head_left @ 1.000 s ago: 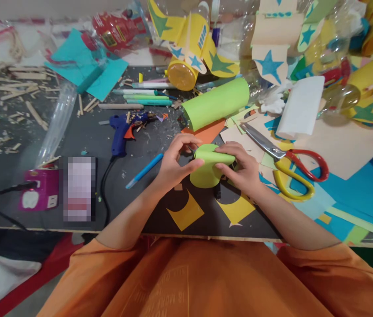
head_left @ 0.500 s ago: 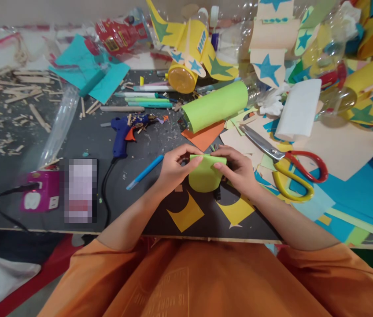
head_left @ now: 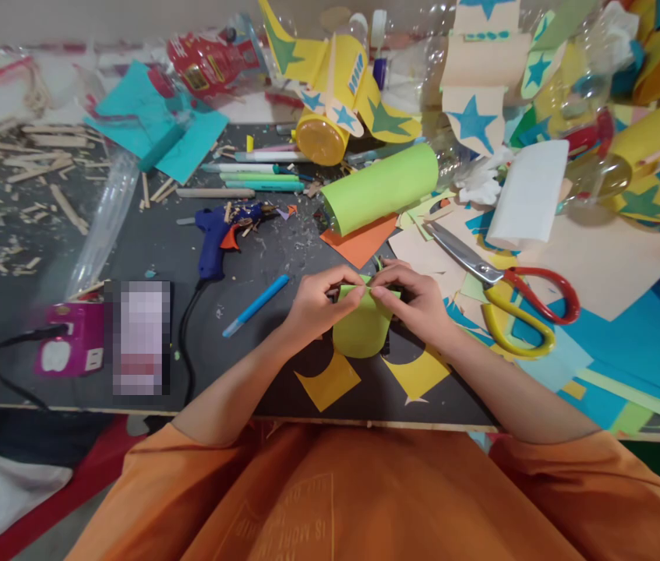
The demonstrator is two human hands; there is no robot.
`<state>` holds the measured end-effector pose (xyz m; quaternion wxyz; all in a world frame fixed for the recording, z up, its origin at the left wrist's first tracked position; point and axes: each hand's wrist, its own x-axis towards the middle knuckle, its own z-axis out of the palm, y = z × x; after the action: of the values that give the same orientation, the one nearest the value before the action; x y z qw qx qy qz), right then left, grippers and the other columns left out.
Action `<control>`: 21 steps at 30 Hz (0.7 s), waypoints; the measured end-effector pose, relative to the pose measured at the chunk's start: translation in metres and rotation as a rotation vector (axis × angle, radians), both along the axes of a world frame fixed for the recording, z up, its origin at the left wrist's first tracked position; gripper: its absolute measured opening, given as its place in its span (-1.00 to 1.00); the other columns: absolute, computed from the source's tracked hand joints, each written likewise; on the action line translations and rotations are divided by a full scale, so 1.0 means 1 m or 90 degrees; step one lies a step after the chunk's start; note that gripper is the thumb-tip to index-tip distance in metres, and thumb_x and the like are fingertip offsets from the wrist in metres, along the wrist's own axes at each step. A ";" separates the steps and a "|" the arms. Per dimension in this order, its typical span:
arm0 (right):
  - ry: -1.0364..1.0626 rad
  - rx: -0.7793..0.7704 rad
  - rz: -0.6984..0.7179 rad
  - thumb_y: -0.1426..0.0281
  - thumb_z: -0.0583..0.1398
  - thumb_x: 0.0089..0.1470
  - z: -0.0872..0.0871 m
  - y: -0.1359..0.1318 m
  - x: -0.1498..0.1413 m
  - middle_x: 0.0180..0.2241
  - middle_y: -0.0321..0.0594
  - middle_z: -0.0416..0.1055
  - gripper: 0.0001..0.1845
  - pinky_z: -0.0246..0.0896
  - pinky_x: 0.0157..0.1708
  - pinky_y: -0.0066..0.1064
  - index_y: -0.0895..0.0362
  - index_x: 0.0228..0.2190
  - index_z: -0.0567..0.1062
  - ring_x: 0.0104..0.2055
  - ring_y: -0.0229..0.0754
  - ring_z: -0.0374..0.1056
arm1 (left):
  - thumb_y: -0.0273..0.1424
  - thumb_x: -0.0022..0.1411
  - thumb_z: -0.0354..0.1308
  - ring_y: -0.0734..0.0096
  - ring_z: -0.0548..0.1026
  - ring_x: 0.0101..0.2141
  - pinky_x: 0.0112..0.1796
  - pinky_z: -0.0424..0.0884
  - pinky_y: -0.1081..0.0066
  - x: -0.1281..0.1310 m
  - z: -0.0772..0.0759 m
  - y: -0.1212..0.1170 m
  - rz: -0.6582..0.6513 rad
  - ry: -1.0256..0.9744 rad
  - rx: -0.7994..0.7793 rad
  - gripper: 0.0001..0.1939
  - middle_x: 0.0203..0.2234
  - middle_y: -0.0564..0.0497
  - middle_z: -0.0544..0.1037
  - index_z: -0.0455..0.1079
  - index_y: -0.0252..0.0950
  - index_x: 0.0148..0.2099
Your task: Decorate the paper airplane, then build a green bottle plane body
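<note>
Between my hands is a light green paper piece [head_left: 361,327] with a straight top edge and a rounded lower edge. My left hand [head_left: 330,298] pinches its top edge between thumb and fingers. From the other side my right hand [head_left: 410,294] pinches the same edge, the two thumbs nearly meeting. Below the paper lie two yellow paper offcuts with curved cut-outs, a left offcut [head_left: 333,382] and a right offcut [head_left: 420,374]. A blue pen [head_left: 255,305] rests left of my left hand. Just beyond my hands is an orange paper piece [head_left: 360,243].
Large scissors [head_left: 502,274] with red and yellow handles lie at right on paper scraps. A green paper-wrapped bottle [head_left: 385,187] lies beyond my hands. At left are a blue glue gun [head_left: 213,241] with its cord, a phone [head_left: 141,336] and a purple box [head_left: 72,339].
Both hands have drawn slightly nearer to me with the green paper. My thumbs have come closer together at the middle of its top edge.
</note>
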<state>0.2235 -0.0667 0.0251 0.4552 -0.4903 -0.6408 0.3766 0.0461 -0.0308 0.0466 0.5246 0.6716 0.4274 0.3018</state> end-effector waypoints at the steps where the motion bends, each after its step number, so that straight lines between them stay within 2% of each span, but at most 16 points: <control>1: -0.008 0.003 0.000 0.30 0.22 0.14 0.000 0.000 0.000 -0.48 -0.30 0.51 -0.84 0.29 0.08 -0.08 0.03 -0.47 0.47 -0.39 -0.18 0.43 | -0.30 0.15 0.11 0.56 0.30 -0.55 -0.52 0.18 0.51 0.000 0.001 0.000 -0.010 0.002 0.011 -0.80 -0.56 0.10 0.45 0.39 -0.28 -0.45; 4: -0.028 0.018 -0.002 0.34 0.20 0.15 0.000 0.000 -0.001 -0.49 -0.30 0.50 -0.85 0.30 0.05 -0.10 0.03 -0.47 0.43 -0.39 -0.18 0.42 | -0.25 0.17 0.11 0.58 0.27 -0.56 -0.52 0.17 0.51 -0.001 0.001 -0.001 -0.032 0.002 0.013 -0.77 -0.56 0.10 0.44 0.39 -0.28 -0.44; 8: -0.024 0.043 -0.008 0.35 0.20 0.14 0.000 -0.001 -0.002 -0.49 -0.31 0.48 -0.84 0.30 0.05 -0.11 0.04 -0.49 0.42 -0.38 -0.20 0.41 | -0.24 0.12 0.14 0.59 0.19 -0.62 -0.59 0.09 0.52 -0.001 0.000 -0.001 -0.016 -0.030 -0.087 -0.77 -0.63 0.13 0.33 0.36 -0.27 -0.47; 10: -0.007 0.031 -0.030 0.31 0.21 0.14 0.000 -0.001 0.000 -0.51 -0.31 0.47 -0.81 0.31 0.01 -0.12 0.04 -0.50 0.41 -0.38 -0.19 0.41 | -0.27 0.07 0.16 0.59 0.17 -0.63 -0.60 0.07 0.52 -0.001 -0.001 0.002 0.024 -0.042 -0.117 -0.80 -0.65 0.14 0.31 0.35 -0.27 -0.49; 14: 0.105 -0.032 -0.111 0.18 0.19 0.19 0.000 -0.001 0.005 -0.55 -0.31 0.42 -0.73 0.35 -0.29 -0.26 0.03 -0.48 0.39 -0.42 -0.19 0.37 | -0.32 -0.05 0.19 0.59 0.19 -0.63 -0.60 0.10 0.52 -0.005 -0.003 0.013 0.185 -0.128 -0.125 -0.83 -0.66 0.14 0.32 0.28 -0.25 -0.54; 16: 0.150 -0.038 -0.126 0.12 0.16 0.22 0.001 -0.002 0.008 -0.53 -0.31 0.43 -0.70 0.34 -0.33 -0.28 0.03 -0.46 0.39 -0.43 -0.19 0.38 | -0.32 -0.07 0.20 0.60 0.18 -0.66 -0.62 0.10 0.52 -0.005 -0.003 0.016 0.219 -0.171 -0.167 -0.81 -0.68 0.15 0.30 0.25 -0.24 -0.55; 18: 0.131 -0.027 -0.102 0.01 0.12 0.21 0.001 -0.002 0.009 -0.50 -0.28 0.45 -0.62 0.35 -0.27 -0.24 0.03 -0.44 0.40 -0.39 -0.16 0.41 | -0.31 -0.06 0.22 0.60 0.17 -0.68 -0.64 0.09 0.52 -0.004 -0.003 0.015 0.193 -0.175 -0.206 -0.80 -0.70 0.16 0.28 0.25 -0.23 -0.54; 21: 0.036 -0.016 -0.024 -0.14 0.08 0.15 0.001 -0.002 0.008 -0.46 -0.22 0.46 -0.49 0.35 -0.16 -0.15 0.04 -0.43 0.44 -0.33 -0.11 0.41 | -0.28 0.01 0.24 0.62 0.12 -0.69 -0.65 0.02 0.52 -0.001 -0.001 0.007 0.107 -0.126 -0.199 -0.81 -0.72 0.19 0.24 0.32 -0.23 -0.49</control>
<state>0.2312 -0.0688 0.0265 0.4743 -0.4968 -0.6135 0.3897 0.0452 -0.0238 0.0456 0.6347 0.5111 0.4698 0.3394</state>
